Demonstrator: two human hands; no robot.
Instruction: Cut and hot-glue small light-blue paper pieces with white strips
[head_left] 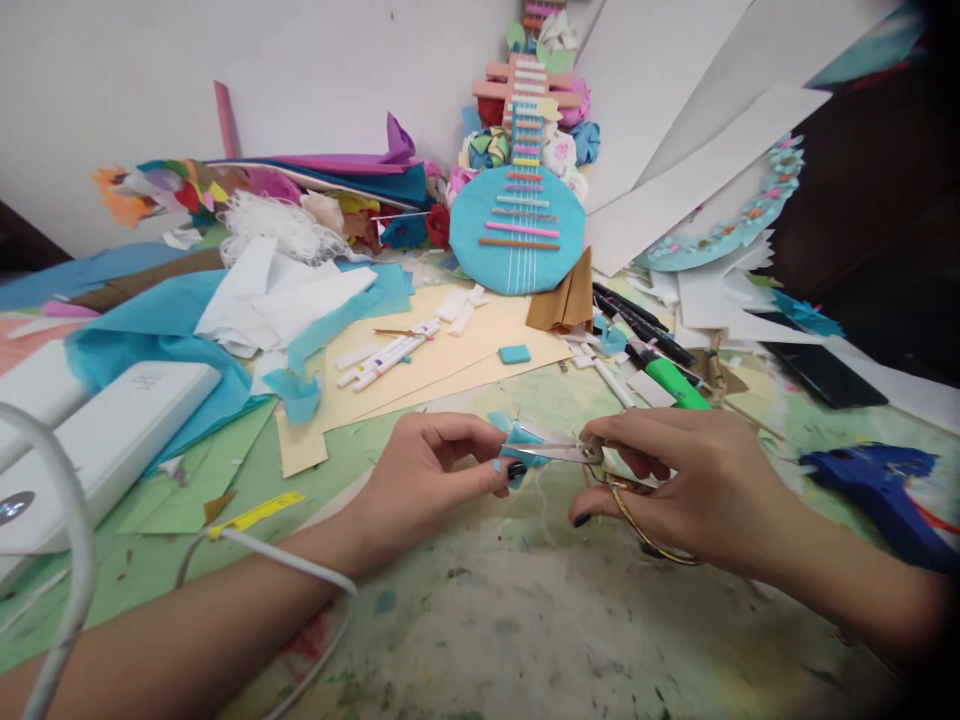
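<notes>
My left hand (442, 462) pinches a small piece of blue crepe paper (525, 437) between thumb and fingers, low over the middle of the table. From the right, a pair of scissors (559, 453) with gold handles reaches across, its blades lying at the blue paper. My right hand (675, 480) is closed around the scissors' handles, thumb below and fingers above. Whether the blades are cutting into the paper cannot be made out. Behind the hands, a small blue block (514, 354) lies on cream card (442, 370).
A blue paper lute (517, 220) leans at the back. White rolled sticks (397, 350), black pens (645, 325) and a green marker (675, 382) lie beyond my hands. To the right are a phone (821, 373) and a blue glue gun (877, 490); a white cable (300, 562) crosses my left forearm.
</notes>
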